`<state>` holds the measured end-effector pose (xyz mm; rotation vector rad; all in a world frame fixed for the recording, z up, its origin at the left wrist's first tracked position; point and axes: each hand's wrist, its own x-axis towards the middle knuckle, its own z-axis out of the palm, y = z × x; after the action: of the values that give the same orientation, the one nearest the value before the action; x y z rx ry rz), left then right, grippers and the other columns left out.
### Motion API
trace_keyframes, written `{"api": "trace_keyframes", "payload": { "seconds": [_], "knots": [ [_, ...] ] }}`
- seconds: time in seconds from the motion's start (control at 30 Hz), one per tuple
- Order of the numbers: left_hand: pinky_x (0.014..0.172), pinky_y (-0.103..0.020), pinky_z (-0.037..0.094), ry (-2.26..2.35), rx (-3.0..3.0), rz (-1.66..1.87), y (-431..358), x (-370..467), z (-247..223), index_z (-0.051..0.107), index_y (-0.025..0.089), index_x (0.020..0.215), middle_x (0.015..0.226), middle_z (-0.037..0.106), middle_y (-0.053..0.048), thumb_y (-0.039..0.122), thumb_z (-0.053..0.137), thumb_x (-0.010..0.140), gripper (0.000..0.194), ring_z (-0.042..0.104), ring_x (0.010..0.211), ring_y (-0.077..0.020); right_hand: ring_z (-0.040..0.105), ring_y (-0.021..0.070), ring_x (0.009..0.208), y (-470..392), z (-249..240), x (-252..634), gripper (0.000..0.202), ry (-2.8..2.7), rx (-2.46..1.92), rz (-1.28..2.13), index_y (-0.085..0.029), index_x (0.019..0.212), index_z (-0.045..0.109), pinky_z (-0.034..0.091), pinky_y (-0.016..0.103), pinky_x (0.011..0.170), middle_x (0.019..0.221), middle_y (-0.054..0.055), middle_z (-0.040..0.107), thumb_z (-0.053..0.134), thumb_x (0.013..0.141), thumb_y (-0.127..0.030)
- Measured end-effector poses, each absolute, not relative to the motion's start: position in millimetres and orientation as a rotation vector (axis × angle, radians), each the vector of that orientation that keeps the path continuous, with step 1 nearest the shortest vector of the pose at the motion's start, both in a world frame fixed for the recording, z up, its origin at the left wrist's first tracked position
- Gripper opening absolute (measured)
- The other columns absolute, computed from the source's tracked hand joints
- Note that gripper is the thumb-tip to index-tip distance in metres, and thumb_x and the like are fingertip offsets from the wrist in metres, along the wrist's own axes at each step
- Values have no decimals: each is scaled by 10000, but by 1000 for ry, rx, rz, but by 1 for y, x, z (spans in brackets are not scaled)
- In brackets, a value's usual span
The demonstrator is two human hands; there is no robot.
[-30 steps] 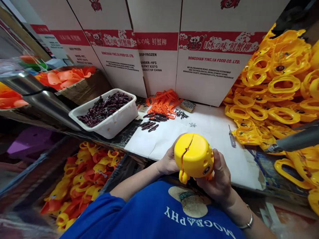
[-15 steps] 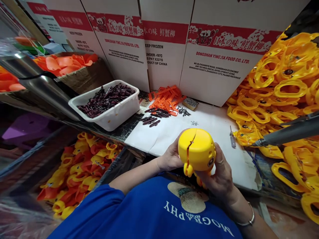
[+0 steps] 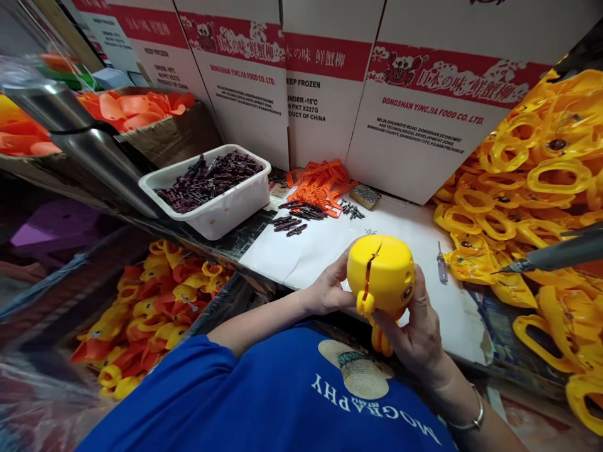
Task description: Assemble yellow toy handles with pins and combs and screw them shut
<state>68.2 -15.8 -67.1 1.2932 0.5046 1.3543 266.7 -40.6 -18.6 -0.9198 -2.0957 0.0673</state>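
Observation:
Between my two hands is a yellow plastic toy body [image 3: 389, 276], with an eye printed on its right side and an open seam running down its top and front. My left hand [image 3: 332, 289] grips it from the left, the fingers partly hidden behind it. My right hand [image 3: 419, 329] wraps round its right side, thumb at the lower front. Beyond the toy, dark small parts [image 3: 289, 225], orange plastic pieces [image 3: 320, 185] and screws [image 3: 353, 209] lie on white paper [image 3: 273, 254].
A white tub [image 3: 226, 210] of dark parts stands left of the paper. Yellow shells [image 3: 504, 207] are heaped at the right, near a screwdriver [image 3: 441, 267] and a dark pointed tool [image 3: 556, 254]. A crate [image 3: 207, 314] of yellow-orange toys is lower left; cartons [image 3: 419, 138] stand behind.
The view has shifted slightly. The toy has turned a little in my hands, and its seam is tilted differently and looks wider. Both hands keep hold of it.

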Motion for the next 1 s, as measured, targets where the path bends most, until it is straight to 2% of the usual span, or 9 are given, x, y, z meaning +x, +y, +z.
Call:
{"api": "trace_keyframes", "payload": {
  "seconds": [0.13,0.23,0.37,0.43,0.63,0.83,1.0],
  "knots": [
    [1240,-528,407,474,1336,1324,-19,68,-67,160,352,1679,1668,433,-131,474,954,672,1288,475,1502,-396,753,245,767,-39,-18,270,885,-2101,-912,157,-248,1713,114,630,329,589,1205,182,705,601,1005,-460],
    [1182,-534,472,482,1366,1305,-23,67,-62,17,384,1678,1619,475,-145,484,910,743,1296,567,1420,-361,785,279,929,-38,-20,274,887,-2097,-929,260,-266,1710,133,661,349,701,1303,192,697,624,996,-455],
    [1110,-501,529,562,1558,1301,-24,62,-50,93,381,1655,1526,534,-147,460,881,788,1174,614,1334,-340,677,365,1300,-38,-25,280,875,-2082,-949,366,-271,1707,151,623,470,982,1531,210,579,620,995,-468],
    [1106,-490,529,547,1684,1295,-23,58,-44,139,384,1635,1524,526,-142,418,892,779,1140,611,1325,-341,635,373,1357,-39,-27,281,880,-2083,-941,388,-271,1707,153,599,487,1028,1569,204,547,625,990,-466],
    [1228,-535,393,392,1820,1358,-19,53,-40,116,397,1626,1563,472,-130,358,885,796,1133,525,1429,-351,758,317,1118,-40,-27,281,901,-2088,-898,324,-279,1709,135,664,391,835,1449,191,638,640,982,-445],
    [1208,-532,428,433,1737,1314,-20,54,-40,138,403,1623,1536,508,-124,375,878,800,1107,601,1345,-342,732,330,1162,-36,-25,282,906,-2112,-872,339,-263,1710,128,654,424,876,1451,193,619,632,981,-455],
    [1234,-572,378,354,1850,1277,-14,50,-47,53,418,1631,1594,447,-135,370,864,816,1151,542,1420,-364,756,297,1004,-35,-25,283,902,-2148,-809,257,-242,1713,91,662,396,770,1295,179,675,605,995,-428]
  ]
}}
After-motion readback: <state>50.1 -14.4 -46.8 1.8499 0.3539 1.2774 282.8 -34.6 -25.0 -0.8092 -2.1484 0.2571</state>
